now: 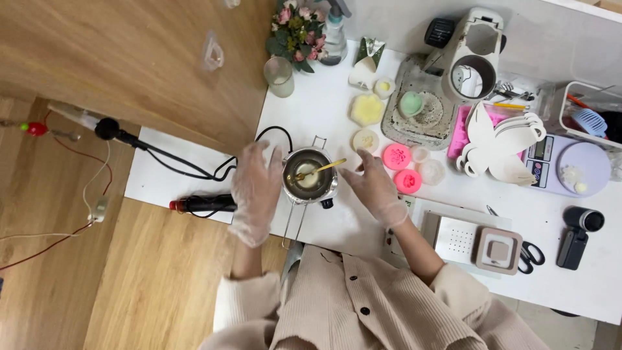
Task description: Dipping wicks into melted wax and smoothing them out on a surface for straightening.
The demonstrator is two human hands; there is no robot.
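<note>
Centrally, near the front edge of the white bench (337,233), stands a small round steel melting pot (310,176) with a wire handle pointing toward the person. Both gloved hands flank it: left hand (254,191) beside its left wall, right hand (374,186) just right, fingers spread, gripping nothing. A gold spoon (322,170) rests inside, long axis slanting toward the right hand. Wooden floor lies left.
</note>
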